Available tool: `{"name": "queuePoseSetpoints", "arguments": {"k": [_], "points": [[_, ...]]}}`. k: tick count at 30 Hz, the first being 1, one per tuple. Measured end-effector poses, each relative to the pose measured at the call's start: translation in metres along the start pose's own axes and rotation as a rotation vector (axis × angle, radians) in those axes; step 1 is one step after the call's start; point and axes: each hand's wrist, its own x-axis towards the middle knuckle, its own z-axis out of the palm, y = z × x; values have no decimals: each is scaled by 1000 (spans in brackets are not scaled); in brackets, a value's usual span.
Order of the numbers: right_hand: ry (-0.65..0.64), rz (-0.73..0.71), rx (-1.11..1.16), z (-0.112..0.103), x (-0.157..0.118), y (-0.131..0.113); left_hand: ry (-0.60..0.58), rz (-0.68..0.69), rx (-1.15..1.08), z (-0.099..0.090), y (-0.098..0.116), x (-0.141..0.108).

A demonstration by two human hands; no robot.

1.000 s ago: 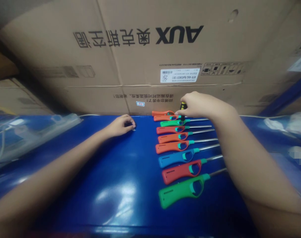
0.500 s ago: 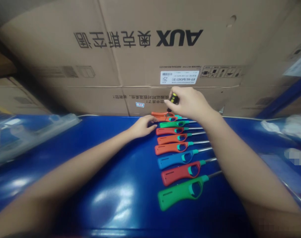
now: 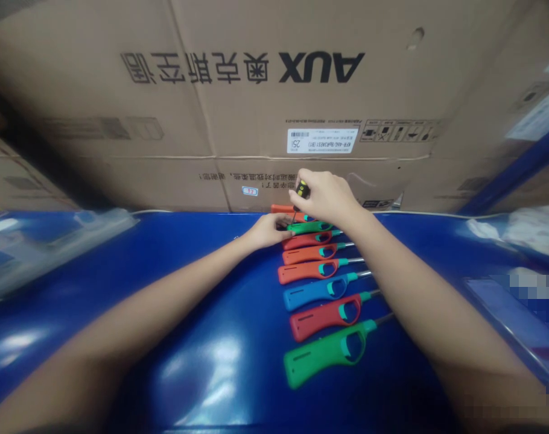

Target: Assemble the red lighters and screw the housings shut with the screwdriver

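Note:
Long-nosed gas lighters lie in a row on the blue surface, with their handles pointing left. My right hand is closed around the black and yellow handle of a screwdriver, held upright. Its thin shaft reaches down to the handle end of the far green lighter. At that same end my left hand pinches the lighter between thumb and fingers. Just behind it lies an orange lighter, partly covered by my hands. Closer to me are a red lighter and a blue lighter.
A large cardboard box with upside-down print stands along the back edge of the blue table. Clear plastic packaging lies at the left. White wrapped material and a flat clear item are at the right.
Both hands have shifted from the orange lighter at the back to the far green one. The screwdriver has come down and toward me onto it. The view has turned slightly.

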Motion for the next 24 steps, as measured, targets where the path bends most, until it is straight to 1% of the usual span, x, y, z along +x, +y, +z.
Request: {"name": "queuePoseSetpoints", "arguments": {"k": [9, 24], "points": [[25, 22, 32, 3, 0, -1, 37, -20, -52, 3, -2, -2], [51, 25, 5, 4, 1, -2, 103, -18, -28, 4, -1, -5]]}}
